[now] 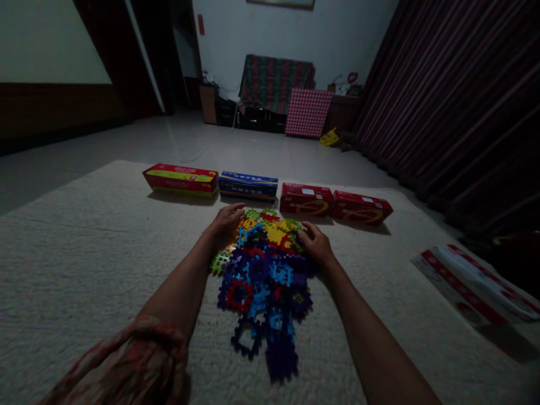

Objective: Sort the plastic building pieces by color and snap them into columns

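A heap of colourful interlocking plastic pieces (258,267), with notched edges and cut-out middles, lies on the pale mat in front of me. My left hand (226,220) rests at the heap's far left edge, fingers stretched forward and slightly apart. On the opposite side, my right hand (316,241) curves around the far right edge with its fingers loosely spread against the pieces. Yellow and green pieces lie between the hands. Nearer to me are purple, blue and red ones, with a dark purple square piece (282,357) lowest. Neither hand grips a piece that I can see.
Beyond the heap stand a red-and-yellow box (182,180), a blue box (248,187) and two dark red boxes (306,199) in a row. A red-and-white package (476,284) lies at right on the pale mat (105,253). Dark curtains (455,95) hang at right.
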A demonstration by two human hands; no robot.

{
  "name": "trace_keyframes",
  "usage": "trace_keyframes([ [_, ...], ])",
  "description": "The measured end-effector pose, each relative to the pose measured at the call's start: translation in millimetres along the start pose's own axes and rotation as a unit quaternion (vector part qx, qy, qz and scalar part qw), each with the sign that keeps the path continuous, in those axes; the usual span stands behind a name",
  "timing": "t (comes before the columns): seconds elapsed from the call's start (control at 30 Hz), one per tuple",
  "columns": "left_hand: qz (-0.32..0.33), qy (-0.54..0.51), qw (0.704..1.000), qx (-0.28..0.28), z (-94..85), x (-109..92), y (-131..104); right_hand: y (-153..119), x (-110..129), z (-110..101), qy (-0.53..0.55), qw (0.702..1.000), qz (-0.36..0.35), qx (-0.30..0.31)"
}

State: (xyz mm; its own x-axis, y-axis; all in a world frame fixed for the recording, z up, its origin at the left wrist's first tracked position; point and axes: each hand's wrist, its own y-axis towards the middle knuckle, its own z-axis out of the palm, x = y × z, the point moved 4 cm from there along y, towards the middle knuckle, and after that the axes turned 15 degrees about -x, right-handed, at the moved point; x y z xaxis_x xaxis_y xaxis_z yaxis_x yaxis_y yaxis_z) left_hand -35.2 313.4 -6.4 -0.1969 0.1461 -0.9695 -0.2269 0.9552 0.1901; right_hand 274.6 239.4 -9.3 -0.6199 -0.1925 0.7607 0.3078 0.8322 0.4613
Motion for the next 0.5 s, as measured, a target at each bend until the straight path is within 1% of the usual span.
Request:
trace_keyframes([
  [0.1, 0.014, 0.032, 0.999, 0.039, 2.1, 1.6, 1.0, -1.8, -1.6, 8.8, -0.016, 0.999, -0.035, 0.027],
  [0.17, 0.039, 0.054, 0.996, 0.062, 4.4, -2.8, 0.0, -4.2, 0.6, 9.4, -0.018, 0.997, -0.05, 0.049],
  [0.23, 0.048, 0.059, 0.993, 0.093, 7.4, -8.4, -3.3, -7.0, 3.8, 6.5, -0.01, 0.996, -0.051, 0.068],
  [0.3, 0.03, 0.05, 0.991, 0.122, 9.5, -12.6, -7.8, -9.8, 7.4, 2.6, 0.008, 0.995, -0.047, 0.086],
  [0.37, 0.0, 0.024, 0.99, 0.137, 10.3, -15.1, -11.5, -11.9, 10.4, -0.6, 0.029, 0.994, -0.041, 0.097],
  [0.5, -0.038, -0.025, 0.988, 0.148, 11.3, -16.7, -13.4, -13.4, 13.2, -2.4, 0.066, 0.994, -0.015, 0.088],
])
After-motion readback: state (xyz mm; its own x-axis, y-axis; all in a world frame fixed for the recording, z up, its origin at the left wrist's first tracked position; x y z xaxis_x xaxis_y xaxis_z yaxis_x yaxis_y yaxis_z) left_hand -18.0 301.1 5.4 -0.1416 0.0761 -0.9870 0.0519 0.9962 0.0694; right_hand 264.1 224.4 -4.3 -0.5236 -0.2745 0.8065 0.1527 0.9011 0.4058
